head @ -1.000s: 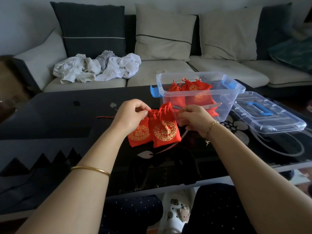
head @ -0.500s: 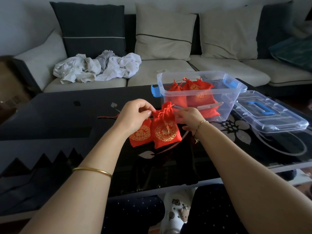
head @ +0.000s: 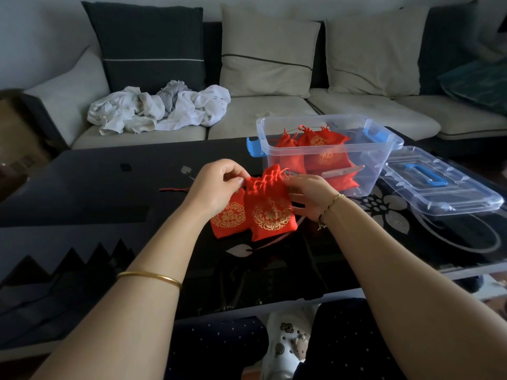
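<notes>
Left hand (head: pixel 216 187): thumb and forefinger pinch the gathered neck of a red fabric drawstring pouch (head: pixel 270 212) with a round gold print, on its left side. Right hand (head: pixel 310 196): fingertips pinch the same neck from the right; whether they also hold the cord cannot be told. The hands stand close together with the neck between them.

The pouch rests with its base on the black glass bench (head: pixel 96 187), near the front middle. It partly overlaps a second red printed pouch (head: pixel 229 219) lying flat just to its left, under the left hand. A thin red cord (head: pixel 172 189) trails on the bench left of that hand.

Handling judgement: the pouch appears light, soft and limp. The body will likely crumple and sag under any grip, and the weave should give fair friction, so slipping is unlikely. The contents are not visible, so fragility cannot be ruled out. The puckered neck is the firmest place to take hold, and the cords are the place to pull for closing.

Beyond the hands, a clear plastic storage box (head: pixel 375 163) with blue latches stands open near the right hand, holding more red pouches (head: pixel 321 152). Its clear lid (head: pixel 452 198) with a blue handle lies just to the right. A pale sofa (head: pixel 274 127) behind carries crumpled white clothes (head: pixel 159 111)
</notes>
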Motion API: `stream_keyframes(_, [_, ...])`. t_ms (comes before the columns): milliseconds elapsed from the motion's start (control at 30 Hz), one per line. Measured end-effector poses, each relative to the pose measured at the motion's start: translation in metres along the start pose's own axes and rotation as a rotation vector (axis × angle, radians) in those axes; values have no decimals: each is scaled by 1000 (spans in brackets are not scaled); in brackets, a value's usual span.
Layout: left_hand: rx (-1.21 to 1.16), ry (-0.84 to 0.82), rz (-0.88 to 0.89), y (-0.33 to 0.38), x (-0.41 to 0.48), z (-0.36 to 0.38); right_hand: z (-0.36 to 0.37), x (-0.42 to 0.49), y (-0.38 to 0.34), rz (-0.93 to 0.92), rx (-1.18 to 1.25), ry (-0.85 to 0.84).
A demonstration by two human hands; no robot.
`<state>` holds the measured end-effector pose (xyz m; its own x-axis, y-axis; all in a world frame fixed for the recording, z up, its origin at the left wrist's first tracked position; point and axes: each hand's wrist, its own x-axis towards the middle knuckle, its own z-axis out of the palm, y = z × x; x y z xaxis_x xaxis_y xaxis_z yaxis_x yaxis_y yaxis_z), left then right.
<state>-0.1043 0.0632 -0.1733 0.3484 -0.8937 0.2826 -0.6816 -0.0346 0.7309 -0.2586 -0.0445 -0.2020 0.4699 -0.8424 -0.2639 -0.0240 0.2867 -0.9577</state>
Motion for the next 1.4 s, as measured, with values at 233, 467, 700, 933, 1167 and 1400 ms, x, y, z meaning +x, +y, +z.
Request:
stream_keyframes(233, [8,92,-51,-7,1,-2,-9,0,-1,-121,-60,71])
stream_keyframes(467, [-79,145,-168,-19,5,-8,-25,5,-6,-229,-105,280])
stream_keyframes(700, [66,252,-82,-18,3,-9,-34,7,-3,-225,-189,346])
stream_keyframes(933, [253,256,-71,-22,3,-7,-39,6,-6,-445,-716,512])
stream_keyframes(1167, [-636,213,-814,-22,13,-12,-39,-3,-11,48,309,365])
stream_keyframes(1400, [-1154,119,-534,6,12,-14,-28,-11,-24,-137,206,460])
